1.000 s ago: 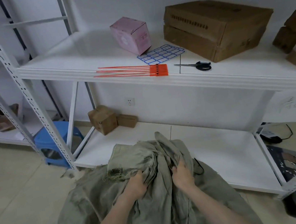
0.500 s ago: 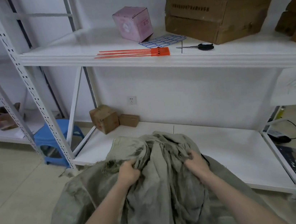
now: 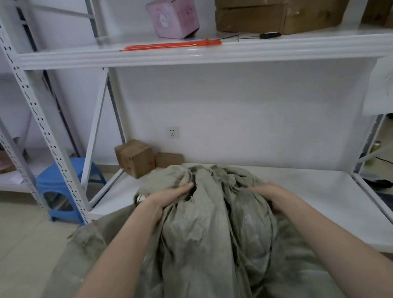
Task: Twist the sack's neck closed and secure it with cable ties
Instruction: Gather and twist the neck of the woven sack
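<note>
A large grey-green woven sack (image 3: 205,260) stands on the floor in front of me, its top bunched into loose folds. My left hand (image 3: 169,197) grips a fold on the left side of the bunched neck. My right hand (image 3: 271,195) grips the cloth on the right side, its fingertips hidden in the fabric. Orange cable ties (image 3: 169,45) lie in a bundle on the upper white shelf (image 3: 277,49), well above both hands.
Black-handled scissors (image 3: 265,36), a pink box (image 3: 174,15) and brown cartons (image 3: 281,2) sit on the upper shelf. Two small cartons (image 3: 136,158) stand on the low shelf behind the sack. A blue stool (image 3: 67,181) stands at left beside the rack upright.
My hands have moved apart along the sack's top, the left one further left, the right one further right. The head has dropped lower, so the upper shelf now appears edge-on.
</note>
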